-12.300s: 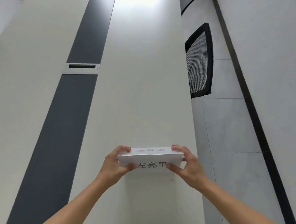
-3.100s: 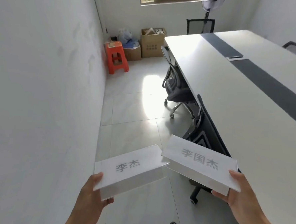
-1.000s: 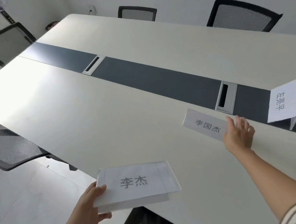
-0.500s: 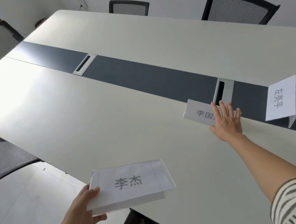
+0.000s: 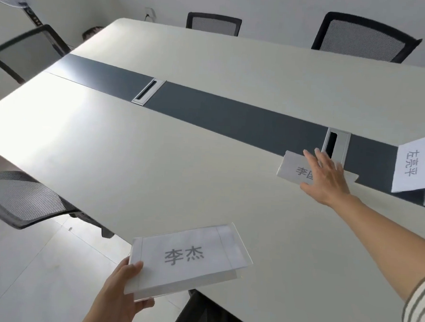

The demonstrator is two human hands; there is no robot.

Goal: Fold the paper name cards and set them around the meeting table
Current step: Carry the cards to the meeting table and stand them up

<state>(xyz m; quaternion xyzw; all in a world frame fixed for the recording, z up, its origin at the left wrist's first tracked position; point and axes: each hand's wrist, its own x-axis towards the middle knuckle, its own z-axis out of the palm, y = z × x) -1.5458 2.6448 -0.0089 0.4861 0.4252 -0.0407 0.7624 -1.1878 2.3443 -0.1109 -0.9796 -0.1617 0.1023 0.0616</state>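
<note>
Name card of white folded paper (image 5: 291, 169) lies at the dark grey centre strip (image 5: 234, 115), under the straight fingers of the right hand (image 5: 326, 179). Pressed, it could flatten or skid toward the metal cable slot (image 5: 335, 143). Left hand (image 5: 121, 294) pinches a second white card (image 5: 188, 256) by one end, and it may slip. Black mesh chairs (image 5: 363, 38) ring the long white table (image 5: 156, 170); the walls are white.

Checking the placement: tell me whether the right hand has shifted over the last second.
Yes. The right hand has slid left: it was right of the silver cable port, now it lies just below it, covering more of the name card.
</note>
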